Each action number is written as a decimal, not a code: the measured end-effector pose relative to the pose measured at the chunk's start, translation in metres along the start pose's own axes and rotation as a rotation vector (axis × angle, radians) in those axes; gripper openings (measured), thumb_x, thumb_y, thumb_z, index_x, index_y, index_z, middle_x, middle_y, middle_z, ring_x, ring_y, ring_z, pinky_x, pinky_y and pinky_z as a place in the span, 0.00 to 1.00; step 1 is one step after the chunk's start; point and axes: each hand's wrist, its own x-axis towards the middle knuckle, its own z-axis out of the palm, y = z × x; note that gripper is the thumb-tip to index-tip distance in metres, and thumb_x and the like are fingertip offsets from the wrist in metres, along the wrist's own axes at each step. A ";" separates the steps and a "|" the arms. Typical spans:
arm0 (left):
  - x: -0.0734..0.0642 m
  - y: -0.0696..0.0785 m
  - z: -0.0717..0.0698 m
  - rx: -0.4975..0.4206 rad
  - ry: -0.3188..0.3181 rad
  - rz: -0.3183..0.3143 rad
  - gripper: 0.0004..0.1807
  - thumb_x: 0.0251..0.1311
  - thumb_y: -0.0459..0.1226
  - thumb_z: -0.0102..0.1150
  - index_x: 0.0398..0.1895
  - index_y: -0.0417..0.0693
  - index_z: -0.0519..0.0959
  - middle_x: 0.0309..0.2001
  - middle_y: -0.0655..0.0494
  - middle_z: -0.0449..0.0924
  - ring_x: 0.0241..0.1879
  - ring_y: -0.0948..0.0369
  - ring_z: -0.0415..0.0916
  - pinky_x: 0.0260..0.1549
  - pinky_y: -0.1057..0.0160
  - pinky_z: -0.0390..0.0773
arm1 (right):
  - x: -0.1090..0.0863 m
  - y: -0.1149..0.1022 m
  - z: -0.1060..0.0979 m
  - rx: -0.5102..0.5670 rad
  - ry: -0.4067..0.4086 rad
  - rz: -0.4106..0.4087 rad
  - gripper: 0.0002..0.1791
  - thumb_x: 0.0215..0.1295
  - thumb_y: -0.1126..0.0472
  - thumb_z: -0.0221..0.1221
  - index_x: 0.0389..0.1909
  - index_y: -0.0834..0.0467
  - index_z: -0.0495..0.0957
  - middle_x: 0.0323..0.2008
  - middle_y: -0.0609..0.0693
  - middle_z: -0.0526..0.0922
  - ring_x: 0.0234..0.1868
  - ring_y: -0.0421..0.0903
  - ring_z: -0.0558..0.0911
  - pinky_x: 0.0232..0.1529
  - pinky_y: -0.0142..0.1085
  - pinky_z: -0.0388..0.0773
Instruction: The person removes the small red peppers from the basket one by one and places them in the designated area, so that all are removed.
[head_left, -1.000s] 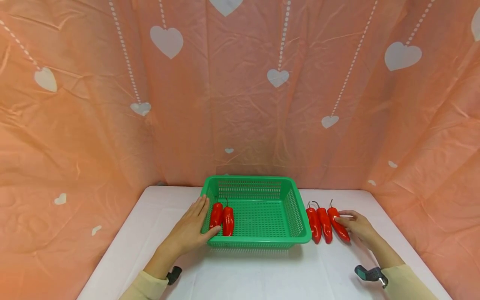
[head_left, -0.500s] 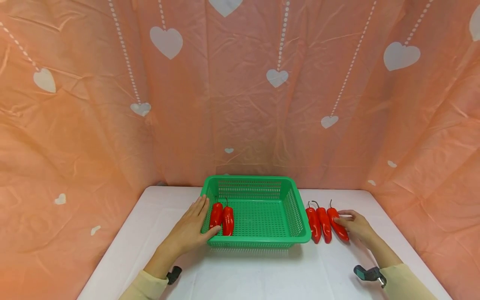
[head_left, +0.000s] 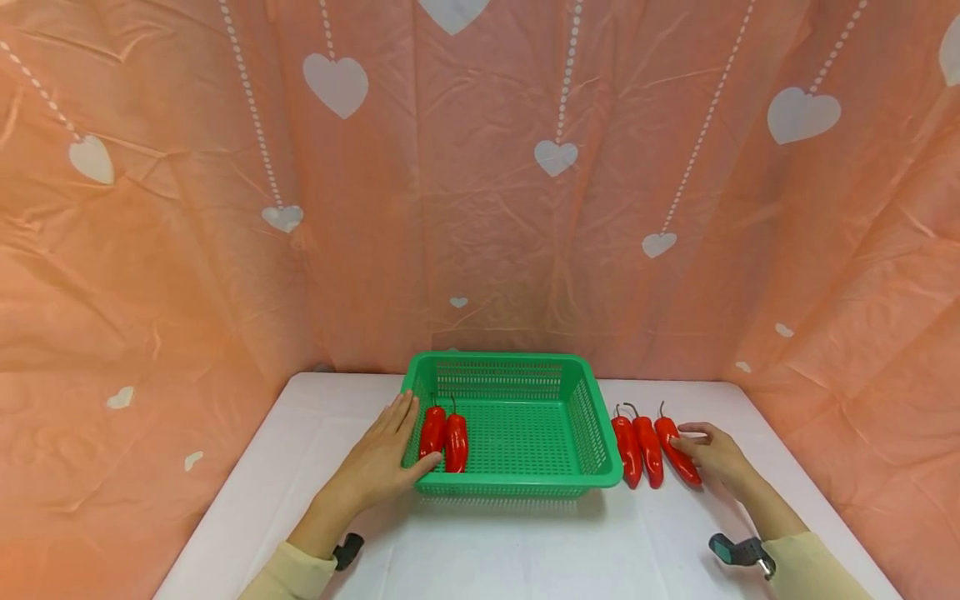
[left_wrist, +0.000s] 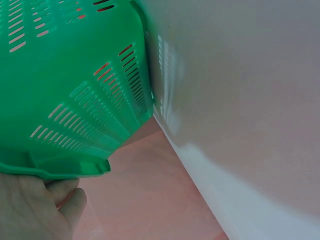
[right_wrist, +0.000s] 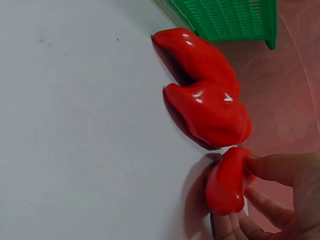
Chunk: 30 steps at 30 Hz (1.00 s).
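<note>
A green plastic basket [head_left: 517, 480] stands on the table, with two red chili peppers [head_left: 456, 442] side by side at its left end. My left hand [head_left: 377, 463] rests along the basket's left rim, fingers straight and thumb over the front corner. From below, the left wrist view shows fingers [left_wrist: 72, 205] under the rim. To the right of the basket lie three more red peppers in a row, stems pointing away. My right hand [head_left: 716, 458] pinches the rightmost red chili pepper [right_wrist: 227, 182] between thumb and fingers. The other two, a middle pepper [right_wrist: 210, 112] and a left pepper [right_wrist: 197, 55], lie untouched.
The table [head_left: 517, 554] has a white cover. An orange curtain with white hearts [head_left: 487, 250] hangs behind it and along both sides. The left pepper of the row lies right by the basket's right wall. Dark devices are strapped at both wrists.
Almost nothing differs. The right hand and its pepper shift very slightly, while the left hand and basket stay put.
</note>
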 end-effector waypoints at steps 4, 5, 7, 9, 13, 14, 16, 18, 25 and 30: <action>0.000 0.000 0.000 0.002 -0.003 -0.003 0.56 0.74 0.67 0.51 0.85 0.32 0.51 0.86 0.38 0.46 0.86 0.42 0.40 0.83 0.43 0.49 | 0.000 -0.001 0.002 0.007 -0.002 -0.005 0.39 0.79 0.48 0.62 0.75 0.72 0.62 0.64 0.79 0.71 0.53 0.60 0.82 0.47 0.42 0.90; 0.000 0.000 0.000 0.003 -0.004 -0.004 0.56 0.74 0.67 0.52 0.85 0.32 0.51 0.86 0.38 0.46 0.86 0.42 0.40 0.83 0.43 0.49 | 0.000 -0.001 0.002 0.008 -0.003 -0.006 0.39 0.79 0.48 0.62 0.75 0.72 0.61 0.64 0.79 0.72 0.53 0.60 0.83 0.47 0.42 0.90; 0.000 0.000 0.000 0.003 -0.001 -0.003 0.56 0.74 0.67 0.52 0.85 0.32 0.51 0.86 0.38 0.46 0.86 0.42 0.40 0.83 0.43 0.49 | 0.000 -0.001 0.002 0.007 -0.004 -0.007 0.39 0.79 0.49 0.62 0.75 0.72 0.62 0.64 0.79 0.72 0.52 0.58 0.83 0.47 0.42 0.90; 0.000 0.000 0.000 -0.001 0.004 -0.003 0.56 0.74 0.66 0.53 0.85 0.32 0.51 0.86 0.38 0.46 0.86 0.42 0.41 0.83 0.43 0.50 | 0.000 -0.001 0.002 0.004 -0.004 -0.008 0.38 0.79 0.49 0.62 0.75 0.72 0.62 0.63 0.78 0.73 0.51 0.57 0.84 0.47 0.42 0.90; 0.000 0.001 0.001 -0.005 0.008 -0.002 0.56 0.74 0.66 0.53 0.85 0.32 0.51 0.86 0.38 0.46 0.86 0.42 0.41 0.83 0.43 0.49 | -0.003 -0.003 -0.001 -0.003 -0.003 -0.029 0.37 0.80 0.50 0.62 0.74 0.73 0.62 0.61 0.78 0.76 0.47 0.55 0.86 0.47 0.42 0.90; 0.000 0.001 0.000 -0.006 0.008 -0.002 0.56 0.74 0.66 0.53 0.85 0.32 0.51 0.86 0.38 0.46 0.86 0.42 0.41 0.83 0.43 0.49 | -0.004 -0.004 -0.002 -0.003 0.001 -0.042 0.37 0.80 0.51 0.61 0.74 0.73 0.62 0.61 0.78 0.76 0.46 0.55 0.87 0.47 0.42 0.90; 0.000 0.001 0.000 -0.004 0.004 -0.001 0.56 0.74 0.67 0.52 0.85 0.32 0.51 0.87 0.38 0.45 0.86 0.43 0.41 0.83 0.44 0.49 | -0.006 -0.006 -0.005 -0.005 0.018 -0.073 0.35 0.81 0.53 0.60 0.73 0.74 0.63 0.60 0.78 0.77 0.46 0.54 0.87 0.47 0.42 0.91; 0.000 0.002 -0.001 -0.004 0.004 -0.003 0.56 0.74 0.67 0.52 0.85 0.32 0.51 0.87 0.38 0.46 0.86 0.43 0.41 0.83 0.44 0.49 | -0.009 -0.009 -0.009 -0.011 0.048 -0.094 0.33 0.82 0.53 0.59 0.73 0.73 0.64 0.60 0.78 0.77 0.45 0.53 0.87 0.46 0.40 0.90; 0.000 0.002 -0.001 -0.008 0.001 -0.008 0.54 0.75 0.64 0.54 0.85 0.32 0.51 0.86 0.38 0.46 0.86 0.42 0.41 0.83 0.43 0.49 | -0.016 -0.022 -0.012 -0.044 0.108 -0.149 0.34 0.83 0.50 0.57 0.75 0.71 0.65 0.63 0.77 0.76 0.52 0.62 0.86 0.52 0.45 0.90; -0.001 0.002 -0.001 -0.012 0.000 -0.006 0.56 0.74 0.66 0.53 0.85 0.31 0.51 0.86 0.38 0.46 0.86 0.42 0.41 0.83 0.43 0.49 | -0.021 -0.036 -0.009 -0.048 0.113 -0.169 0.35 0.83 0.49 0.57 0.76 0.69 0.64 0.64 0.76 0.76 0.57 0.67 0.85 0.59 0.56 0.86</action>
